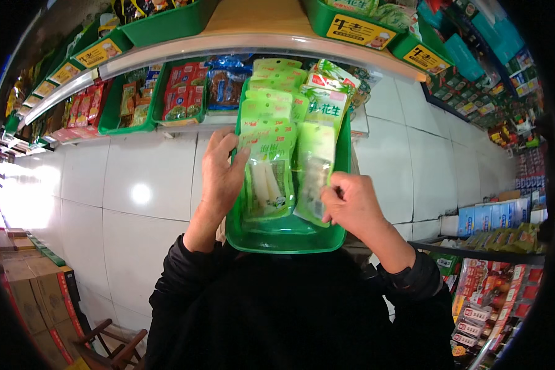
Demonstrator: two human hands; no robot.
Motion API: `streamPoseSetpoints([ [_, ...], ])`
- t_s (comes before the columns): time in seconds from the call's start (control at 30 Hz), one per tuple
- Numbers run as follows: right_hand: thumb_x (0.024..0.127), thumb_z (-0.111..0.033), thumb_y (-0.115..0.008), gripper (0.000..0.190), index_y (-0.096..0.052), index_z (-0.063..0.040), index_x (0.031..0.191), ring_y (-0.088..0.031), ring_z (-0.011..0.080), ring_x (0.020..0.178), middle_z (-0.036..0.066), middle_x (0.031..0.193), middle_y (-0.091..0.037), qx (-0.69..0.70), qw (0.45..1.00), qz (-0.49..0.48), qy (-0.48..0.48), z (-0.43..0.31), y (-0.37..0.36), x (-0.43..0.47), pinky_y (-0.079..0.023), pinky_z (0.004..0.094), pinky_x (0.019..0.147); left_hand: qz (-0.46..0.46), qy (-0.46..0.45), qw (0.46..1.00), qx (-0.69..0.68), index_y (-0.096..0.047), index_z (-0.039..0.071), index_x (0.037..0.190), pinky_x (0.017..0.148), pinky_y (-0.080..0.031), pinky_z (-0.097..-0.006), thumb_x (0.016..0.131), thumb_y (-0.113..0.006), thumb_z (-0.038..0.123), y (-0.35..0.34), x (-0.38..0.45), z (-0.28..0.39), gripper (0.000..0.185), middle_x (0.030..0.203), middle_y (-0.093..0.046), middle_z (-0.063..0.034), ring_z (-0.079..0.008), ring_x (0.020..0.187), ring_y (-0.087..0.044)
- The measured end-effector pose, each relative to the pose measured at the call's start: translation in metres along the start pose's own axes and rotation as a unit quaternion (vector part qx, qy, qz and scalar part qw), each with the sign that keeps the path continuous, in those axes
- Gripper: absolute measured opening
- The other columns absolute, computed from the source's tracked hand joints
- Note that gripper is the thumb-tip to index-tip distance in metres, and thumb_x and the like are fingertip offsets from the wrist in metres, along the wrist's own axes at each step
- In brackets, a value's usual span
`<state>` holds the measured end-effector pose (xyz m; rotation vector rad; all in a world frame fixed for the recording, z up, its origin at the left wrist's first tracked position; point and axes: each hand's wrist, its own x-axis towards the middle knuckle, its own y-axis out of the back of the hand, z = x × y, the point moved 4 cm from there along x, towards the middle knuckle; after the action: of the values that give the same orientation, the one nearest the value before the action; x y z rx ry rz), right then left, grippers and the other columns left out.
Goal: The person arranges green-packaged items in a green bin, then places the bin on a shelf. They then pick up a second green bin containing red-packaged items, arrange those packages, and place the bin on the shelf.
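Observation:
A green plastic bin (305,243) lies before me, its far end at the shelf and its near end close to my body. Green snack packets (268,185) overlap in a row along its left side, the front one showing pale strips through a clear window. On the right side, another row of packets includes a light green one (315,162), whose lower right edge is pinched by my right hand (351,199). My left hand (224,166) rests at the bin's left rim, its fingertips by the left row of packets; whether it grips the rim is unclear.
A wooden shelf (259,18) with green bins runs across the top. Below it stand bins of red packets (183,90) and blue packets (229,85). Cardboard boxes (32,296) and a wooden stool (115,344) are at lower left. A rack of packaged goods (488,296) stands at lower right.

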<state>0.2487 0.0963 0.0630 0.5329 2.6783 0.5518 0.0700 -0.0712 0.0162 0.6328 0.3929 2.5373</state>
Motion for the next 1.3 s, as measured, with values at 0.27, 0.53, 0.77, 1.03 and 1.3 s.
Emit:
streamPoseSetpoints([
  [0.27, 0.092, -0.003, -0.06, 0.026, -0.049, 0.002, 0.069, -0.067, 0.0155, 0.05, 0.003, 0.058, -0.055, -0.007, 0.999, 0.027, 0.036, 0.001, -0.006, -0.001, -0.045, 0.0263, 0.039, -0.003, 0.011, 1.0, 0.019, -0.062, -0.005, 0.105, 0.08, -0.045, -0.0299, 0.088, -0.064, 0.0, 0.0, 0.001, 0.003, 0.018, 0.116, -0.061, -0.0119, -0.0191, 0.093, -0.056],
  [0.53, 0.092, -0.002, -0.058, 0.025, -0.048, 0.001, 0.069, -0.068, 0.0173, 0.051, 0.004, 0.057, -0.055, 0.005, 1.0, -0.003, 0.031, 0.009, -0.015, 0.009, -0.045, 0.0266, 0.038, 0.012, -0.005, 1.0, 0.015, -0.063, -0.004, 0.103, 0.078, -0.045, -0.0334, 0.085, -0.064, -0.001, -0.001, 0.001, 0.0, 0.017, 0.11, -0.061, -0.0136, -0.0255, 0.091, -0.055],
  [0.77, 0.09, -0.002, -0.057, 0.026, -0.047, 0.001, 0.066, -0.068, 0.0183, 0.049, 0.005, 0.055, -0.054, -0.009, 0.999, -0.025, 0.029, 0.003, -0.017, 0.01, -0.043, 0.0272, 0.037, 0.012, -0.005, 1.0, 0.018, -0.063, -0.005, 0.103, 0.074, -0.043, -0.031, 0.085, -0.064, -0.002, -0.001, 0.002, 0.002, 0.018, 0.107, -0.062, -0.0116, -0.021, 0.085, -0.051],
  [1.03, 0.088, -0.001, -0.056, 0.027, -0.045, 0.001, 0.063, -0.066, 0.019, 0.047, 0.008, 0.052, -0.053, -0.047, 0.997, -0.043, 0.046, -0.004, -0.016, 0.027, -0.041, 0.03, 0.037, 0.007, -0.012, 1.0, 0.016, -0.06, -0.004, 0.099, 0.082, -0.047, -0.0368, 0.085, -0.065, 0.0, -0.001, 0.002, 0.0, 0.015, 0.111, -0.061, -0.0169, -0.0316, 0.096, -0.057],
  [1.3, 0.081, -0.004, -0.06, 0.015, -0.055, 0.005, 0.069, -0.061, 0.0397, 0.059, 0.022, 0.063, -0.057, -0.098, 0.981, 0.061, 0.159, 0.015, -0.037, 0.063, -0.046, 0.0445, 0.051, 0.009, -0.026, 1.0, 0.007, -0.061, -0.006, 0.102, 0.076, -0.045, -0.0318, 0.085, -0.063, -0.003, 0.0, 0.002, 0.003, 0.017, 0.112, -0.061, -0.0147, -0.0229, 0.088, -0.054],
])
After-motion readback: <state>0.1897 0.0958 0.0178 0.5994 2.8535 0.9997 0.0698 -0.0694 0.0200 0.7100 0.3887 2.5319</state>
